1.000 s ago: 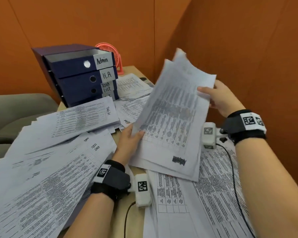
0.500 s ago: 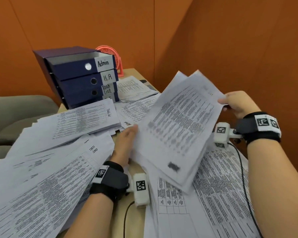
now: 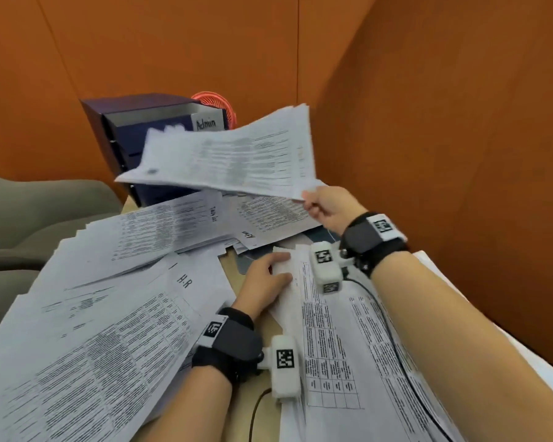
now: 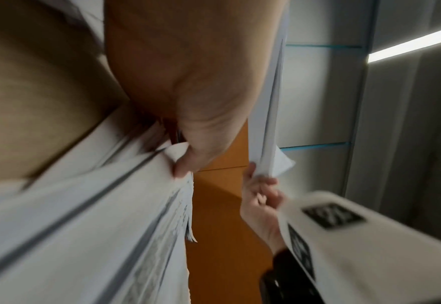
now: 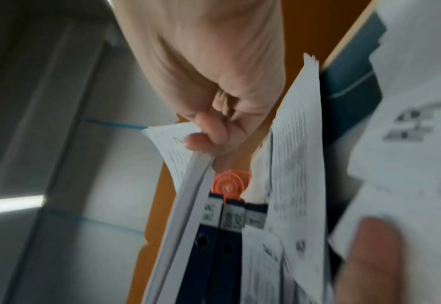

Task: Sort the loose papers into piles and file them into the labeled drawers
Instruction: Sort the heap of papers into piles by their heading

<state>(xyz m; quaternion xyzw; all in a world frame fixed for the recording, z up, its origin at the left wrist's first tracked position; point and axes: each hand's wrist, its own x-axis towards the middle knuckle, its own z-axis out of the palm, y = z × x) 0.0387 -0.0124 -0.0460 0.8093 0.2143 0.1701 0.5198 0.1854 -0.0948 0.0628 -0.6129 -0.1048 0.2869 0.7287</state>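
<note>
Orange wall panels [image 3: 428,106] close in a corner behind a light wooden desk [image 3: 233,269] buried under loose white printed sheets. At the back of the desk stands a dark blue three-drawer filing unit [image 3: 122,129]; its top drawer carries a white label reading "Admin", and the lower drawers are mostly hidden from the head camera by raised paper. A round coral-pink wire object [image 3: 217,103] peeks out behind the unit.

The right hand [image 3: 328,207] pinches the corner of a thin sheaf of white printed papers [image 3: 233,157], thumb on top and fingers curled beneath, holding it in the air roughly level in front of the drawers. The sheaf is blurred, so its heading cannot be read from above; the right wrist view seems to show a handwritten word starting "Ta" on it.

The left hand [image 3: 265,279] rests low on the desk, its fingers curled around the edge of a white stack of table-printed papers [image 3: 342,339] on the right side of the desk, thumb on the top sheet. To its left lies a fanned pile of sheets marked "H.R" [image 3: 109,330], and beyond that a pile marked "Task list" [image 3: 173,224]. Another sheet marked "Admin" [image 3: 268,218] lies under the raised sheaf. A grey-green upholstered chair [image 3: 29,212] sits at the left.
</note>
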